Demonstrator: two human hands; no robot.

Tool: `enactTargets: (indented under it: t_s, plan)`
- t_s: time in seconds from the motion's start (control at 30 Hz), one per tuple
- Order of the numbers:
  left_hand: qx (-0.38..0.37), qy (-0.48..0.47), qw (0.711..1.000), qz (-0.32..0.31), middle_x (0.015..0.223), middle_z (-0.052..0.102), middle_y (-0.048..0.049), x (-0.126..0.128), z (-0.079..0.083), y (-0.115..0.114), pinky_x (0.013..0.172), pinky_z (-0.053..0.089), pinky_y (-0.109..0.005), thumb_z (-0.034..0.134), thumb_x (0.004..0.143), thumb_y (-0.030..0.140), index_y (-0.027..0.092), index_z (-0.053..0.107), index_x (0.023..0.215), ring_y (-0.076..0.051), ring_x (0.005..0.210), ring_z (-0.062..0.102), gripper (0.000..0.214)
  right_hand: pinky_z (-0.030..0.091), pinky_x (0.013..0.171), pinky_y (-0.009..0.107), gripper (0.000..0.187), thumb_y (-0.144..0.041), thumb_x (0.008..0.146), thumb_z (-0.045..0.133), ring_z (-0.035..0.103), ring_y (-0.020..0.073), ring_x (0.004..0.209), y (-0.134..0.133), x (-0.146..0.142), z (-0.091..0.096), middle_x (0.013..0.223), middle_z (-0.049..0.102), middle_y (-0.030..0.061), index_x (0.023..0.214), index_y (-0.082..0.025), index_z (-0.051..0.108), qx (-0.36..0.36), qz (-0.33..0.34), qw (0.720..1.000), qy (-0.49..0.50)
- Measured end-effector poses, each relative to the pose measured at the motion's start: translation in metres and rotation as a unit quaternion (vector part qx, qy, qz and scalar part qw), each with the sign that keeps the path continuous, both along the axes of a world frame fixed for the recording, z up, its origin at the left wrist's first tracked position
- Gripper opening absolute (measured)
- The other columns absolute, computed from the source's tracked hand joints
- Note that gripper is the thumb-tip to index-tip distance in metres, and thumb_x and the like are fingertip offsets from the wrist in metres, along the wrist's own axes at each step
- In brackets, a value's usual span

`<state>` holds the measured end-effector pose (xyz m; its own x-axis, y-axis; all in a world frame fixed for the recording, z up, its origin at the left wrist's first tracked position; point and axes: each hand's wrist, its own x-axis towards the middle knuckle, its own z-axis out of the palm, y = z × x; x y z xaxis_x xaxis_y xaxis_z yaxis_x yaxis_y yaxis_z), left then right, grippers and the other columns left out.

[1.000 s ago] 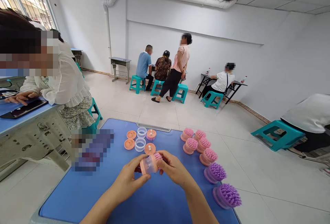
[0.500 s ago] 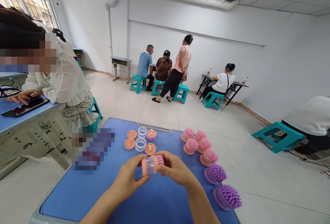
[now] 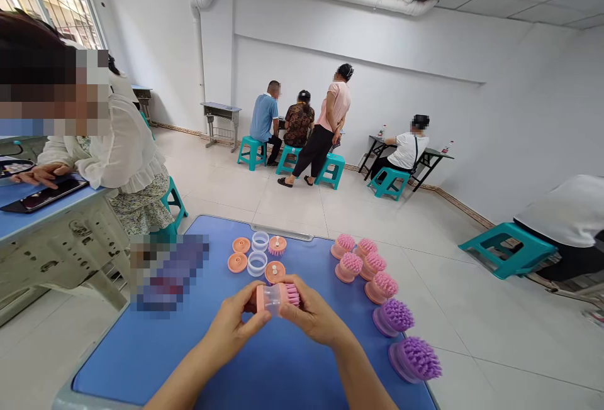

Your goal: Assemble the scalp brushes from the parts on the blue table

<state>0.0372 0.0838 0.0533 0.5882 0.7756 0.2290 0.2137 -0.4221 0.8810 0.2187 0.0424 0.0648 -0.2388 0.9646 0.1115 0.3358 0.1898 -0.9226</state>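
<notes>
Between my two hands, above the blue table (image 3: 189, 347), a round scrub brush (image 3: 272, 300) lies on its side, with a clear middle and pink bristles pointing right. My left hand (image 3: 240, 319) is closed on its orange cap end. Around the bristle end, the fingers of my right hand (image 3: 314, 312) are wrapped. Just beyond lie two orange caps (image 3: 237, 263), two clear rings (image 3: 257, 264) and two orange bristle heads (image 3: 275, 272) turned bristles down, with small white parts on top.
Several pink brushes (image 3: 351, 266) and two purple brushes (image 3: 415, 358) stand along the table's right side. A blurred-out item (image 3: 172, 275) lies at the left edge. A person (image 3: 117, 139) leans over a neighbouring desk (image 3: 61, 227). Others sit or stand by the far wall.
The brush in my hands has turned slightly, its cap end shifting a little left and up. My left thumb has moved up along its near side. The parts on the table stay put.
</notes>
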Motion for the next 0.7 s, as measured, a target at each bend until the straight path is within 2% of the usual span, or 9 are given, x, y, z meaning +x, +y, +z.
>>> enactTargets:
  t_s: [0.23,0.33,0.47,0.6,0.7]
  plan:
    - [0.108,0.015,0.993,0.032,0.101,0.068,-0.0045,-0.001,-0.017,0.004,0.078,0.052,-0.029,0.059,0.072,0.033,0.023,0.052,0.114,-0.021,0.088,0.065,0.044,0.040,0.063,0.026,0.034,-0.043,0.081,0.051,0.045,0.0131,0.067,0.003,0.005,-0.003,0.081,0.052,-0.0002,0.107,-0.021,0.049,-0.002,0.006,1.000,0.005]
    - [0.117,0.012,0.992,0.047,0.103,0.068,-0.0059,-0.001,-0.022,0.006,0.078,0.053,-0.031,0.060,0.070,0.034,0.022,0.052,0.111,-0.022,0.089,0.065,0.043,0.040,0.064,0.026,0.033,-0.038,0.079,0.055,0.045,0.0128,0.068,0.002,0.005,-0.001,0.082,0.053,-0.0007,0.108,-0.021,0.050,-0.003,-0.008,1.000,-0.001]
    - [0.063,0.000,0.996,0.062,0.101,0.067,-0.0057,0.000,-0.024,0.009,0.077,0.053,-0.032,0.061,0.070,0.036,0.021,0.052,0.106,-0.022,0.087,0.066,0.041,0.040,0.064,0.025,0.036,-0.035,0.073,0.063,0.045,0.0120,0.068,0.004,0.002,0.001,0.082,0.052,-0.0019,0.106,-0.022,0.052,-0.003,-0.039,0.999,0.030]
    - [-0.032,-0.023,0.998,0.044,0.096,0.067,-0.0057,0.004,-0.022,0.009,0.075,0.054,-0.033,0.061,0.069,0.041,0.019,0.050,0.103,-0.023,0.086,0.065,0.042,0.042,0.067,0.025,0.059,-0.040,0.058,0.074,0.049,0.0137,0.077,0.007,-0.001,0.001,0.092,0.053,0.0001,0.108,-0.023,0.049,-0.022,-0.052,0.985,0.164]
    - [-0.084,-0.054,0.994,0.045,0.095,0.067,-0.0059,0.007,-0.020,0.005,0.074,0.055,-0.033,0.063,0.067,0.045,0.019,0.050,0.103,-0.023,0.085,0.065,0.046,0.041,0.062,0.023,0.053,-0.038,0.052,0.078,0.047,0.0111,0.066,0.007,-0.003,0.003,0.078,0.051,-0.0031,0.096,-0.021,0.055,-0.052,-0.037,0.981,0.186]
